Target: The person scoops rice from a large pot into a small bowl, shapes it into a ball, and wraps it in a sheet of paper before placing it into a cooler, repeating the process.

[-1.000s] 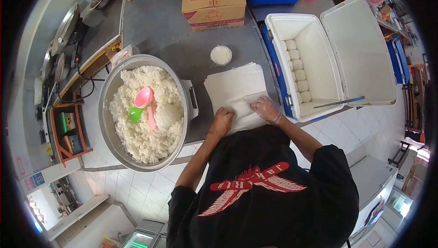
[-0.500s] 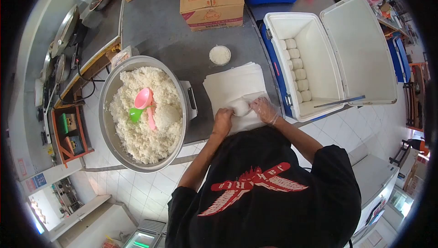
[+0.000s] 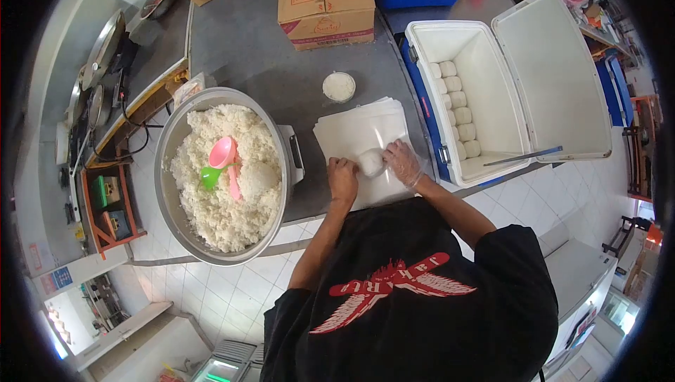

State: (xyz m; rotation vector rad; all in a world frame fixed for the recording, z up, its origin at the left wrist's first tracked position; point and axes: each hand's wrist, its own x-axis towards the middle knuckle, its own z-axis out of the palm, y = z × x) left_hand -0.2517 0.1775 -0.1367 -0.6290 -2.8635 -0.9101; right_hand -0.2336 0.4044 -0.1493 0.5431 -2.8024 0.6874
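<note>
A rounded white parcel of rice in wrapping paper (image 3: 371,163) lies on a stack of white paper sheets (image 3: 362,125). My left hand (image 3: 343,179) is bare, its fingers curled down on the paper at the left side of the parcel. At the parcel's right side, my right hand (image 3: 403,163) wears a clear plastic glove and its bent fingers press on the paper there. What lies under the fingertips is hidden. Beyond the stack stands a small round bowl of rice (image 3: 339,86).
At left, a large metal pot (image 3: 162,192) holds cooked rice (image 3: 225,224), with a pink scoop (image 3: 221,151) and a green spoon (image 3: 209,177) on it. An open cooler box (image 3: 492,115) at right contains several white parcels (image 3: 460,115). A cardboard box (image 3: 327,13) stands at the back.
The flap of paper near my right hand has been folded down, and the parcel looks rounder. My left hand has shifted slightly away from the parcel, to the left.
</note>
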